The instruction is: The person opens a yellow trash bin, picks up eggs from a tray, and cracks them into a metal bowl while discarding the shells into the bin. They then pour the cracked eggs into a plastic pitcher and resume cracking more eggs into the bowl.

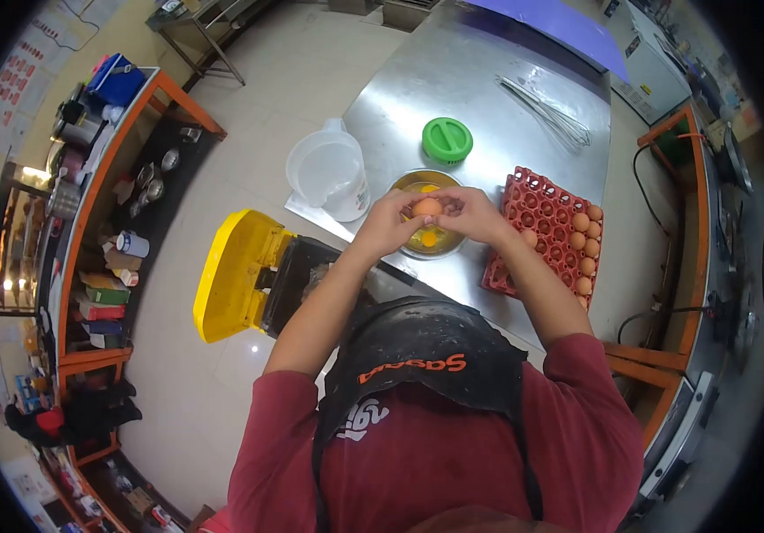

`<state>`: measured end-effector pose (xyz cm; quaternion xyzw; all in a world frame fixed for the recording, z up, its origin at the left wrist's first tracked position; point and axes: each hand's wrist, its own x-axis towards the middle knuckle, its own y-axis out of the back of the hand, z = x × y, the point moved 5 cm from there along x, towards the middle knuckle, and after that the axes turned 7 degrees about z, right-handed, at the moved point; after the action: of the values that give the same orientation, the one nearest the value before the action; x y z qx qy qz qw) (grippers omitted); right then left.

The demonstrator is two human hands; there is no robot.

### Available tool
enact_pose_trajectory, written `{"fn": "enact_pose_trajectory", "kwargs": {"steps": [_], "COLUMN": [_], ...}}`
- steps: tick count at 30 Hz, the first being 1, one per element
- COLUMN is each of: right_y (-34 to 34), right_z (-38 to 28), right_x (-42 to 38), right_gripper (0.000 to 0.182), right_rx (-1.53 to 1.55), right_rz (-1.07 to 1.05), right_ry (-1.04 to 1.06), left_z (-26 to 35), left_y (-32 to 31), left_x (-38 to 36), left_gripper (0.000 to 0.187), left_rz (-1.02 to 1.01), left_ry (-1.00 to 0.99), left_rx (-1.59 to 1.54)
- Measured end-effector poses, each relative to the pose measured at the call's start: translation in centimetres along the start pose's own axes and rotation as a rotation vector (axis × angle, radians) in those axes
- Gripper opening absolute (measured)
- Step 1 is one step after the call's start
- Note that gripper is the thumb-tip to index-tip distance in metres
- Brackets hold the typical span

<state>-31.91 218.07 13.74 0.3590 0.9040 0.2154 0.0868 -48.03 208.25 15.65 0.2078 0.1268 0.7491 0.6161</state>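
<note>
A brown egg is held between the fingertips of both hands, over a metal bowl. My left hand grips it from the left, and my right hand closes on its other side. In the bowl lie raw eggs, with a yellow yolk showing below the fingers. To the right of my right hand sits a red egg tray, with several brown eggs along its right side and many bare cups.
A white plastic jug stands left of the bowl. Beyond are a green lid and a whisk on the steel table. A bin with a yellow lid stands open below the table's left edge.
</note>
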Motion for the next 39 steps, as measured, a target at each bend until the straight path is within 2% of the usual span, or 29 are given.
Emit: {"fn": "enact_pose_trajectory", "kwargs": {"steps": [3,6,12,15,18,22,25,26,28,29,32,33,34,35,37,38,39], "right_y": [-1.5,-2.1,-0.3,1.4,2.3,0.4,-2.3,-3.6,-5.4,-5.7,-5.3,-4.4,-3.0,-1.3,4.0,7.1,10.2], "right_z": [1.0,1.4,0.0,-3.6,-5.5,-6.5,-6.3,-4.8,-4.4,-4.5,-3.1,-2.3,-0.8,0.3,1.2,2.0,2.6], "right_x": [0.4,0.1,0.0,0.0,0.0,-0.6,-2.3,-2.7,-3.8,-4.6,-7.2,-8.0,-9.3,-10.7,-13.0,-13.8,-14.8], "right_gripper": [0.043,0.043,0.044,0.043,0.052,0.073,0.084,0.086,0.082,0.079,0.064,0.059,0.054,0.049,0.035,0.032,0.031], "right_rx": [-0.051,-0.079,-0.234,-0.288,-0.364,-0.286,-0.246,-0.26,-0.134,-0.073,0.209,0.21,0.206,0.2,0.015,-0.112,-0.235], "right_rz": [0.108,0.167,0.174,0.202,0.153,0.078,0.007,0.025,0.039,0.054,-0.057,-0.036,-0.015,0.001,0.222,0.373,0.523], "right_ry": [0.011,0.034,0.209,0.381,0.393,0.413,0.225,0.287,0.299,0.304,-0.057,-0.058,-0.065,-0.072,-0.064,-0.074,-0.103], "left_z": [-1.9,-3.2,-3.5,-0.3,1.8,0.5,-4.8,-6.6,-9.1,-10.4,-12.4,-15.0,-17.1,-22.1,-24.4,-25.4,-31.8], "left_y": [-0.9,-2.0,-2.0,-0.2,1.0,0.3,-0.9,-0.9,-0.3,0.8,5.0,6.2,7.4,8.3,9.4,10.2,11.4], "left_x": [0.2,0.2,1.7,3.0,3.3,1.6,-1.6,-3.3,-7.8,-10.1,-17.0,-19.7,-22.5,-26.7,-30.8,-32.1,-35.2], "left_gripper": [0.046,0.044,0.044,0.043,0.044,0.047,0.048,0.047,0.045,0.044,0.043,0.043,0.043,0.049,0.079,0.088,0.098], "left_rz": [0.089,0.087,0.041,0.0,0.032,0.019,-0.016,-0.032,0.032,0.108,0.373,0.444,0.459,0.556,0.566,0.472,0.457], "left_ry": [-0.149,-0.101,-0.277,-0.391,-0.31,0.023,0.287,0.404,0.565,0.558,0.61,0.594,0.596,0.783,1.187,1.328,1.377], "left_rx": [0.095,0.048,0.081,0.12,0.109,-0.245,-0.646,-0.752,-1.155,-1.251,-1.376,-1.383,-1.303,-1.129,-0.599,-0.282,0.037]}}
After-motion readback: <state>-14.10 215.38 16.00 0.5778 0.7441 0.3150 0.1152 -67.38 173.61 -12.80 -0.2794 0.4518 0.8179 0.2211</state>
